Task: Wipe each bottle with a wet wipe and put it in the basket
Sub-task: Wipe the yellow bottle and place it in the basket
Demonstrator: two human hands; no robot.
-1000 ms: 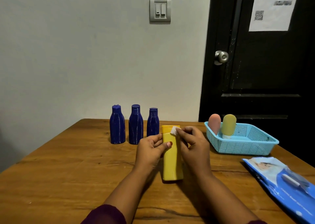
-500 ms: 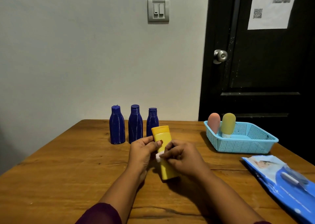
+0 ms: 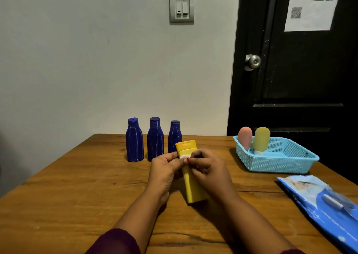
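**Item in hand: yellow bottle** (image 3: 193,188). It is near the middle of the table (image 3: 77,195), leaning with its cap up and away from you. Its base is at or just above the wood.

**Left hand** (image 3: 164,168). Your fingers curl round the bottle's upper left side, just below the cap.

**Right hand** (image 3: 209,168). Your fingers are bunched on the wet wipe (image 3: 184,158) and press it to the bottle's front, below the cap. Only a small white sliver of the wipe shows.

**Step, as judged:** wiping, with the basket placement not yet done.
- Draw the wipe down the full length of the bottle.
- Turn the bottle in the left hand so the back and base are wiped too.
- Steady the base so the lean does not become a slip.

**Waiting:** three blue bottles (image 3: 155,139) stand upright in a row just behind the yellow one.

**Basket** (image 3: 290,164). It sits on the right of the table, well apart from your hands. A pink bottle (image 3: 245,137) and a yellow-green bottle (image 3: 262,137) stand in its near-left corner, with room beside them.

**Wipe pack** (image 3: 319,201). It lies at the near right and is cut off by the frame edge.

**Hidden or unclear:**
- Your hands cover the bottle's middle and its far side.
- The size and fold of the wipe cannot be told.
- Whether the base touches the table cannot be told.
- The third blue bottle is partly behind the yellow cap.
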